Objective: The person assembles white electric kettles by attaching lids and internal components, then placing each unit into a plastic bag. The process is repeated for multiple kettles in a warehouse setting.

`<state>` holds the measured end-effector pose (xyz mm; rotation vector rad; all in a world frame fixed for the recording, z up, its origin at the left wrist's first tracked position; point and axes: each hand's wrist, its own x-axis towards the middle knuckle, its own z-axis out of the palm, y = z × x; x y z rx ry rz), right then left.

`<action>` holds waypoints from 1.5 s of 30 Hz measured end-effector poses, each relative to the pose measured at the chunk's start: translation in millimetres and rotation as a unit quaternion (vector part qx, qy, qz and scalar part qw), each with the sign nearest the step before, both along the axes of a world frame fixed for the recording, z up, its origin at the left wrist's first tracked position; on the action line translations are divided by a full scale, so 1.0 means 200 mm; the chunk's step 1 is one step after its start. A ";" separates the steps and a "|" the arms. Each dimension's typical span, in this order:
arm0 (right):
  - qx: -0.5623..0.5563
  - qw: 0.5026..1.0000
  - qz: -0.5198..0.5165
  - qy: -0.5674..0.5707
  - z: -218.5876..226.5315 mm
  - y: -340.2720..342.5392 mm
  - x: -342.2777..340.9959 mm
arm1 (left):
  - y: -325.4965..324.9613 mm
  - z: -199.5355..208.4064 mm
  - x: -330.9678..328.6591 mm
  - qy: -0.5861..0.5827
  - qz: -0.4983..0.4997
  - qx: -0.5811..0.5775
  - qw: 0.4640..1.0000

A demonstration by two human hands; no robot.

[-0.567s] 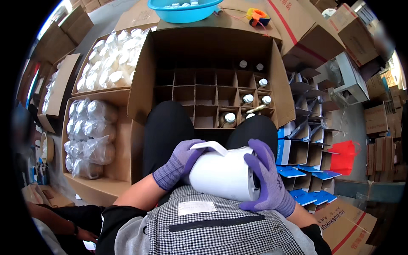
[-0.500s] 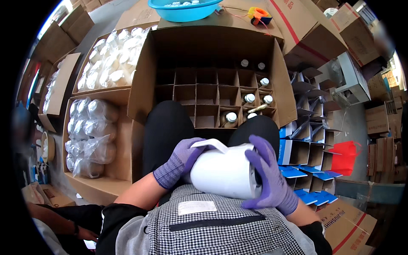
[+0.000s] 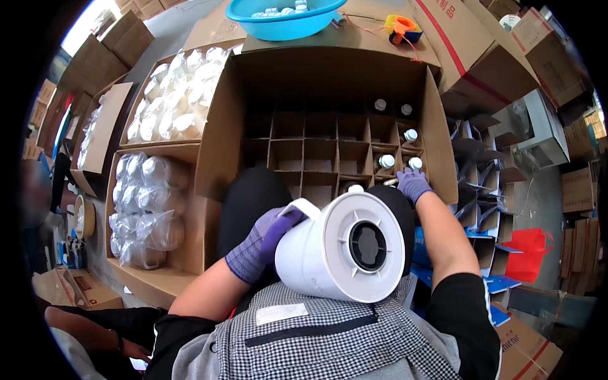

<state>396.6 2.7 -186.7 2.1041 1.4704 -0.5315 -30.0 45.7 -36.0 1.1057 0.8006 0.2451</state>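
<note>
My gloved left hand (image 3: 266, 239) is closed round the handle of a white jug (image 3: 304, 253), which lies tilted across my lap. The jug's ribbed round base, with a black recess at its centre, faces right and up. My gloved right hand (image 3: 414, 183) reaches into the near right corner of a cardboard box with dividers (image 3: 321, 154). Its fingers are bent together beside a white-capped bottle (image 3: 415, 163); what they pinch is mostly hidden. Several other capped bottles, one of them a clear bottle (image 3: 385, 163), stand in the right-hand compartments.
Left of the divided box, bagged white-topped bottles (image 3: 177, 95) and bagged clear containers (image 3: 149, 206) fill two cartons. A blue basin (image 3: 285, 25) holding small bottles and an orange tape dispenser (image 3: 403, 28) sit beyond. Blue-and-grey dividers (image 3: 472, 183) and a red bag (image 3: 527, 254) lie right. Someone's arm (image 3: 95, 328) shows at lower left.
My right hand has let go of the jug and moved forward into the divided box. The jug has turned so its base shows; my left hand still holds it. The view has shifted slightly.
</note>
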 end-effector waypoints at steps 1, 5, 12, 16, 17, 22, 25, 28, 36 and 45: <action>-0.023 0.999 0.025 0.007 0.07 0.03 0.01 | 0.02 0.00 0.02 -0.007 -0.006 -0.004 1.000; -0.017 0.998 0.058 -0.023 -0.10 0.04 0.05 | -0.01 -0.03 0.06 -0.008 -0.039 0.026 0.999; 0.043 0.960 0.225 -0.160 -0.28 0.03 0.12 | -0.03 0.05 0.07 -0.044 -0.020 -0.054 0.997; 0.090 0.990 0.067 -0.088 -0.17 0.01 0.08 | -0.01 0.05 0.03 -0.034 -0.024 -0.036 0.998; 0.162 0.984 0.028 -0.067 -0.11 -0.03 0.08 | 0.01 0.04 0.03 -0.040 -0.027 -0.034 0.998; 0.394 0.743 -0.096 0.532 1.15 -0.32 -0.37 | 0.08 0.00 0.06 -0.057 -0.104 -0.108 0.987; 0.367 0.791 0.305 0.382 1.70 -0.51 -0.67 | 0.09 0.03 0.15 -0.057 -0.185 -0.099 0.976; 0.301 0.798 0.469 0.230 1.81 -0.64 -0.86 | 0.07 0.05 0.22 -0.048 -0.236 -0.065 0.968; 0.209 0.787 0.533 0.229 1.86 -0.71 -0.95 | -0.03 0.16 0.23 -0.043 -0.253 0.079 0.963; 0.280 0.773 -0.265 0.505 1.49 -1.02 -0.92 | -0.19 0.21 -0.01 -0.083 0.050 0.303 0.948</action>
